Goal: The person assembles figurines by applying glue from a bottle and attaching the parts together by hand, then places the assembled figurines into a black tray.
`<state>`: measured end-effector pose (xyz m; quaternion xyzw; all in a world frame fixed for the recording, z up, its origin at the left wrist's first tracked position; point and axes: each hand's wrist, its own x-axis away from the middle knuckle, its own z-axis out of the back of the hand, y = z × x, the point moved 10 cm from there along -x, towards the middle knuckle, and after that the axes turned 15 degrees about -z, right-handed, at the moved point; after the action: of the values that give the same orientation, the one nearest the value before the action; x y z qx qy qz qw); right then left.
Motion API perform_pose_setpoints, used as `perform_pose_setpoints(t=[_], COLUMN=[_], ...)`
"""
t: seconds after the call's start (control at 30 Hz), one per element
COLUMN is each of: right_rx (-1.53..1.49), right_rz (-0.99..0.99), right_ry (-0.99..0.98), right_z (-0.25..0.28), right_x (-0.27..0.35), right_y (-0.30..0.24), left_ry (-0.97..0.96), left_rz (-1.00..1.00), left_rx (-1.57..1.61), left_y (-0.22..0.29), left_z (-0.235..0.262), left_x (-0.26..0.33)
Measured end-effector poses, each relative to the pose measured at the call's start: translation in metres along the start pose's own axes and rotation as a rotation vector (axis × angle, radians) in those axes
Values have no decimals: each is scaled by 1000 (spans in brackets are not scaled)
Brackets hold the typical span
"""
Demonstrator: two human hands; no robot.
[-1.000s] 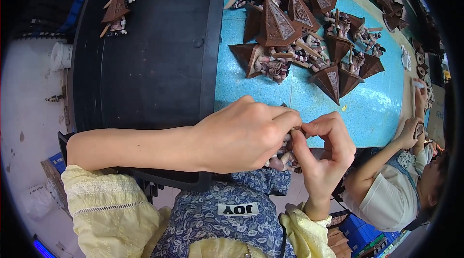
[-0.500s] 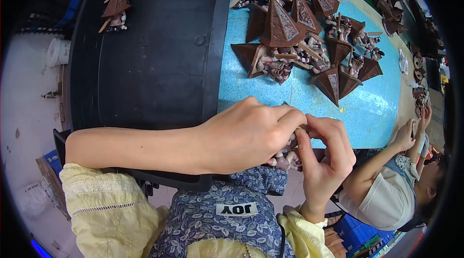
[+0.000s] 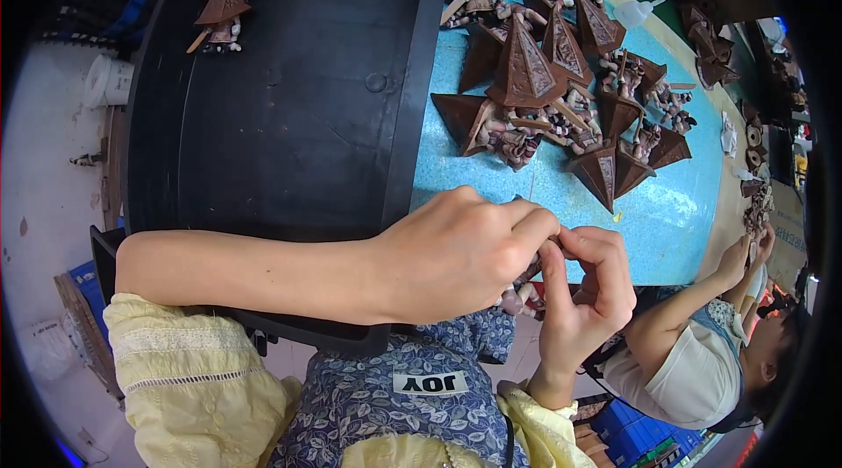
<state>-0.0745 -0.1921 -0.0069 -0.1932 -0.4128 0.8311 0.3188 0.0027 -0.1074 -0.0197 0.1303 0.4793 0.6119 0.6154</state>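
At the table's near edge, left hand [image 3: 456, 262] and right hand [image 3: 586, 292] pinch a small figurine [image 3: 524, 297] between closed fingertips; it's mostly hidden, axis unclear. Beyond, brown pyramid figures [image 3: 561, 91] crowd the turquoise table [image 3: 667, 214], beside the black tray [image 3: 289, 108].

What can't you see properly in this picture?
- Head view: the small figure between both hands is mostly covered by the left hand and right hand; its shape can't be told.
- Head view: the pile of brown pyramid toys overlaps, so a count is unsure.
- Head view: the items by the co-worker's hand are too small and bent near the rim.
- Head view: the black tray is cut off by the top edge.
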Motion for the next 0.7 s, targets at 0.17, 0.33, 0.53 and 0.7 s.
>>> perform_pose_setpoints(t=[0.17,0.33,0.53,0.7], right_rx=[-107,-156,-136,-173], right_rz=[-57,-193,-218,-174], right_ry=[43,-31,-113,-113], right_z=[6,1,-4,-7], right_x=[-4,-2,1,-8], right_y=[6,13,17,23], left_ry=[23,-10,-53,-32], left_rz=[-25,20,100,86], left_rx=[-30,7,100,111], left_y=[3,0,-3,-9], left_z=[7,2,-7,-4], left_x=[-11,-4,3,-1])
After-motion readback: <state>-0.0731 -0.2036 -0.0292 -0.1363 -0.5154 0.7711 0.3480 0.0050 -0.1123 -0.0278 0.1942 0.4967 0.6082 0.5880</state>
